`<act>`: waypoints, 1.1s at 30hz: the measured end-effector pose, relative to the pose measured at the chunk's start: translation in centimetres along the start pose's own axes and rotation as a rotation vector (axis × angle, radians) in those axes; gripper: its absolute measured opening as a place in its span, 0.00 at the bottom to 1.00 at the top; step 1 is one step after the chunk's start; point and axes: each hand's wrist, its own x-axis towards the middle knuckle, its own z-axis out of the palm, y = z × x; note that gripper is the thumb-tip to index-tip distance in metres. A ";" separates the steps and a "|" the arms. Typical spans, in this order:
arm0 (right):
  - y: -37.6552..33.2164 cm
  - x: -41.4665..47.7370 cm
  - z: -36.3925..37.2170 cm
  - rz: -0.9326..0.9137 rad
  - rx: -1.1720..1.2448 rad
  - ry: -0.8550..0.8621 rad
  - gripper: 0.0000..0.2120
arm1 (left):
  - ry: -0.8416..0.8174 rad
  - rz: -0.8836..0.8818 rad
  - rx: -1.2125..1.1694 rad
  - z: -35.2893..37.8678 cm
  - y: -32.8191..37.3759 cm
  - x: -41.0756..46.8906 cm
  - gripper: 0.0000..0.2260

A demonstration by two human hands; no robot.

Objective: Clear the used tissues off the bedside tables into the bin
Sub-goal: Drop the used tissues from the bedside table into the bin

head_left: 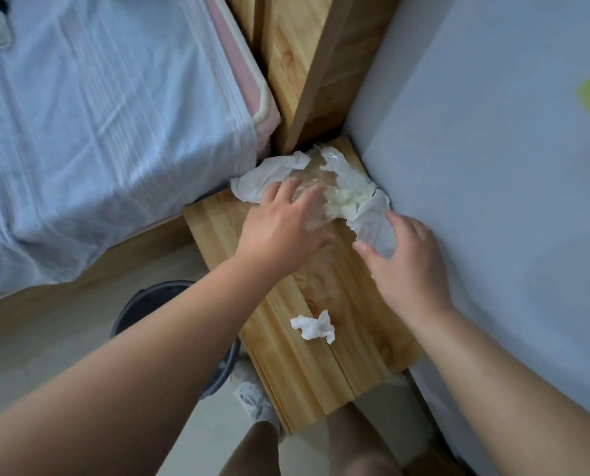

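Note:
A wooden bedside table (286, 365) stands between two beds. At its far end lies a heap of crumpled white tissues (352, 187) mixed with clear plastic wrap (312, 166). My left hand (283, 228) reaches over the heap's left side with fingers spread, touching the plastic and a tissue (266, 176). My right hand (406, 262) is at the heap's right end, with thumb and fingers curled round a tissue (376, 221). One small crumpled tissue (314, 326) lies alone nearer me on the table. A grey bin (149, 304) stands on the floor left of the table, mostly hidden under my left arm.
A bed with a light blue sheet (97, 132) lies to the left. A second bed with a grey-blue sheet (492, 166) borders the table on the right. A wooden headboard (303, 63) rises behind the table. My legs and a white shoe (252, 396) are below.

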 end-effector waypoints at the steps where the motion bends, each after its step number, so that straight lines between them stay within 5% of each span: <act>1: 0.3 0.0 0.4 -0.005 -0.020 -0.026 0.37 | -0.035 0.001 0.024 0.4 0.4 0.4 0.36; 5: 1.9 0.2 2.0 -0.011 -0.145 -0.094 0.39 | -0.051 -0.007 0.048 2.0 0.8 0.7 0.26; 11: 5.1 -0.5 2.8 0.009 -0.199 -0.132 0.05 | -0.008 -0.132 -0.170 3.5 -0.3 -1.6 0.16; 17: 4.8 -2.8 0.8 0.065 0.080 -0.078 0.04 | -0.022 -0.257 -0.648 2.9 -0.4 -6.1 0.05; 22: 1.6 -5.5 -1.7 0.056 0.272 -0.046 0.07 | 0.046 -0.428 -1.047 1.5 -0.3 -10.1 0.07; 33: -10.9 -10.0 2.5 -0.069 0.510 -0.452 0.07 | 0.304 -0.786 -1.203 1.1 -9.9 -23.0 0.12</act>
